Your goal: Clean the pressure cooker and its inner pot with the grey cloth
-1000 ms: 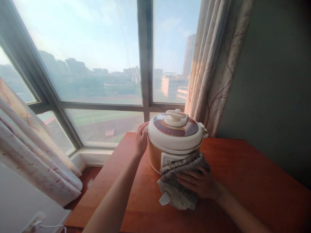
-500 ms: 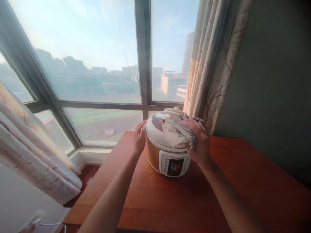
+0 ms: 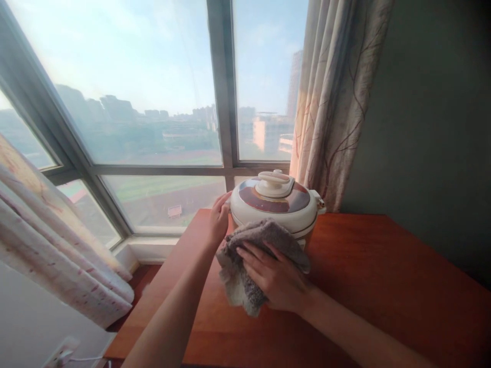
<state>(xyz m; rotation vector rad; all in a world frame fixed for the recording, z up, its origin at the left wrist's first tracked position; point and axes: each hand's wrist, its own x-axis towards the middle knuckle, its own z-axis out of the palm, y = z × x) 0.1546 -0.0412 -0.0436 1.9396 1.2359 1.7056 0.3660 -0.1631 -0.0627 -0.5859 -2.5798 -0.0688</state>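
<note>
A white electric pressure cooker with a shiny lid panel and a raised lid handle stands upright on the wooden table. My left hand is closed around the side handle on its left. A grey cloth, paler along its hanging lower edge, lies against the front of the cooker. With fingers spread over it, my right hand holds the cloth to that front face. The control panel is hidden behind the cloth, as is most of the lower body.
The reddish-brown table reaches out to both sides. Tall windows stand behind it, with curtains at the left and right. A white cord runs from a wall socket at the lower left.
My right hand has brought the cloth from the right side of the lid down and left onto the cooker's front, uncovering the lid. My left hand stays on the side handle.
</note>
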